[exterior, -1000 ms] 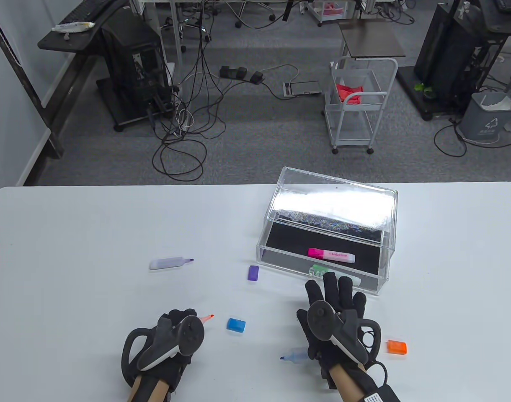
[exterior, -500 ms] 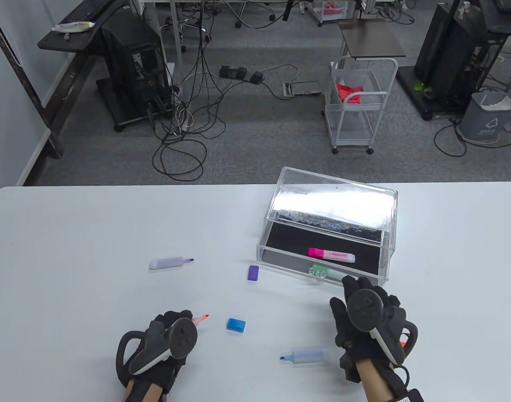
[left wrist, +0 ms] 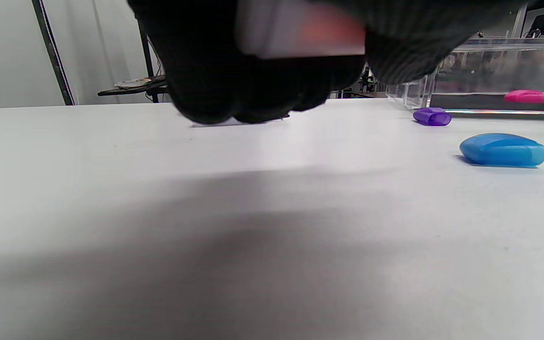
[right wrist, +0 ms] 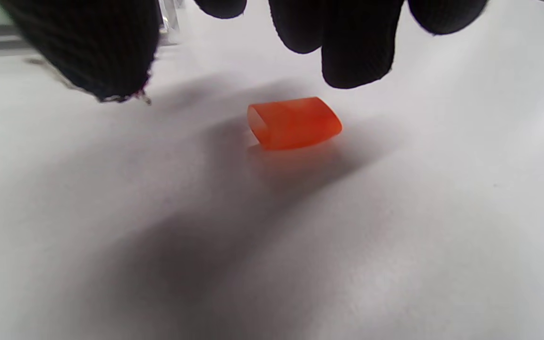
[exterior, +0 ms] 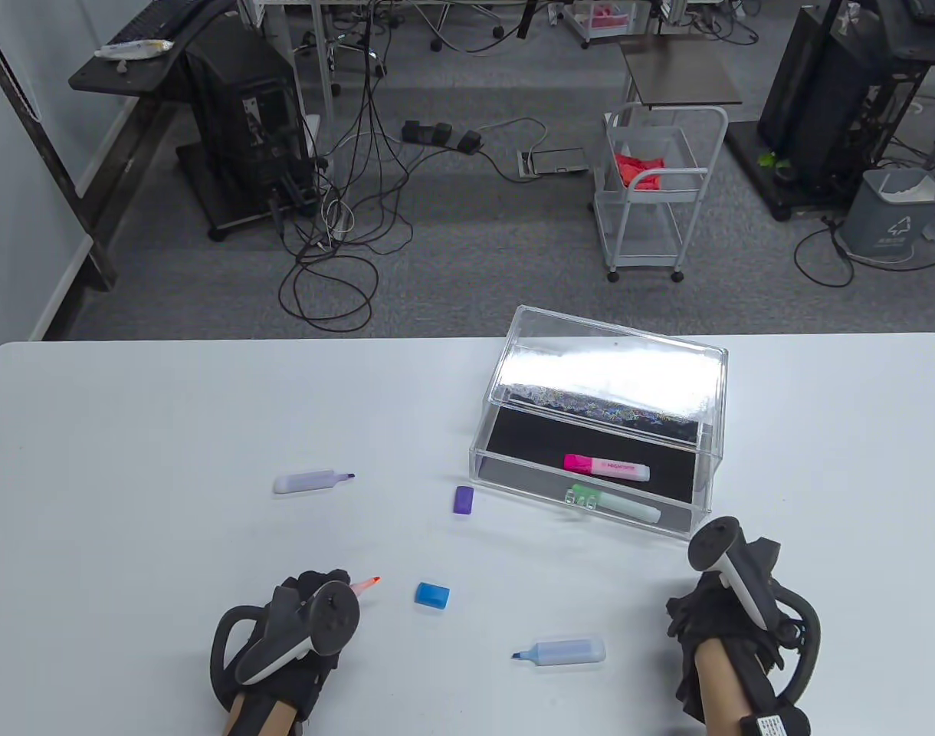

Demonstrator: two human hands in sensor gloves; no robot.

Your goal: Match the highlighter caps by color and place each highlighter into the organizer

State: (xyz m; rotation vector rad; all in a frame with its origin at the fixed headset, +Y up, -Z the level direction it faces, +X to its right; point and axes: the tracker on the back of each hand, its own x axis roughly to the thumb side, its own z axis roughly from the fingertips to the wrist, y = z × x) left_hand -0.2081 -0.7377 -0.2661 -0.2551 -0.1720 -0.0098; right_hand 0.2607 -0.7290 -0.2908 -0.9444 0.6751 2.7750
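My left hand (exterior: pixel 314 613) grips an uncapped orange highlighter (exterior: pixel 366 585), its tip pointing right; in the left wrist view its body (left wrist: pixel 300 33) sits blurred between my curled fingers. My right hand (exterior: pixel 716 613) hovers at the table's right front, palm down. In the right wrist view its spread fingers (right wrist: pixel 352 52) hang just above the orange cap (right wrist: pixel 293 123), which lies on the table untouched; the table view hides this cap. The clear organizer (exterior: pixel 479 452) holds a pink highlighter (exterior: pixel 605 466) and a green highlighter (exterior: pixel 613 502).
An uncapped purple highlighter (exterior: pixel 310 481) lies to the left, with its purple cap (exterior: pixel 463 500) near the organizer's front left corner. A blue cap (exterior: pixel 432 596) and an uncapped blue highlighter (exterior: pixel 563 652) lie between my hands.
My right hand drew back from the organizer's front, leaving the green highlighter inside, and moved right and towards me to hover over the orange cap. The left hand barely shifted.
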